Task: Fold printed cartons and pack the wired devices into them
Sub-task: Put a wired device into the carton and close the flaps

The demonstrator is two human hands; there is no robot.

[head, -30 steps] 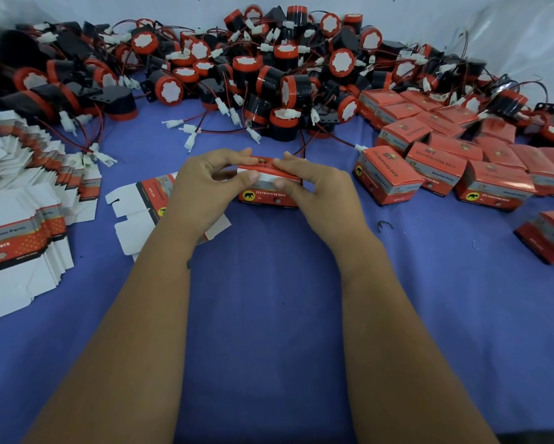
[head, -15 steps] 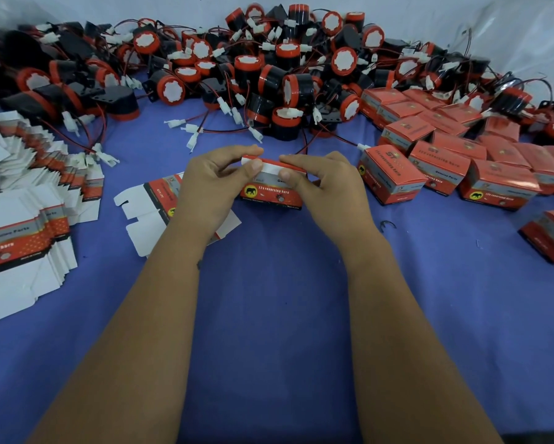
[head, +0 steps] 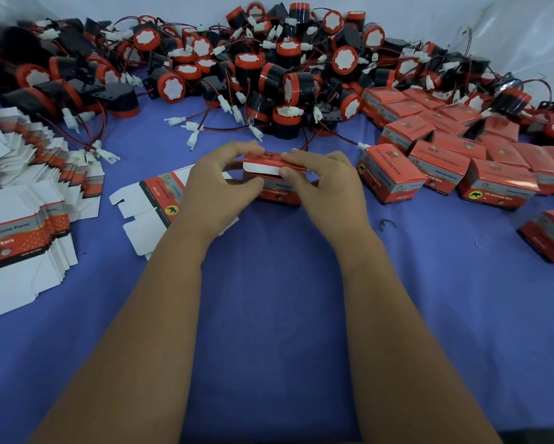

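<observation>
A small red printed carton [head: 277, 187] stands on the blue cloth at the centre, its top lid partly down with a white flap edge showing. My left hand [head: 218, 184] grips its left end, fingers over the lid. My right hand [head: 325, 184] grips its right end, thumb pressing the white flap. What is inside the carton is hidden. A flat unfolded carton [head: 150, 203] lies just left, partly under my left wrist. Loose black-and-red wired devices [head: 269, 75] are heaped along the back.
Fanned stacks of flat cartons [head: 22, 200] fill the left side. Several closed red cartons [head: 445, 149] sit in rows at the right, one apart at the right edge [head: 548, 232]. A small dark clip [head: 387, 223] lies on the blue cloth [head: 269, 315].
Both hands stayed on the carton. The lid has come further down, and my fingers have shifted over its top edge with the white flap now showing in front.
</observation>
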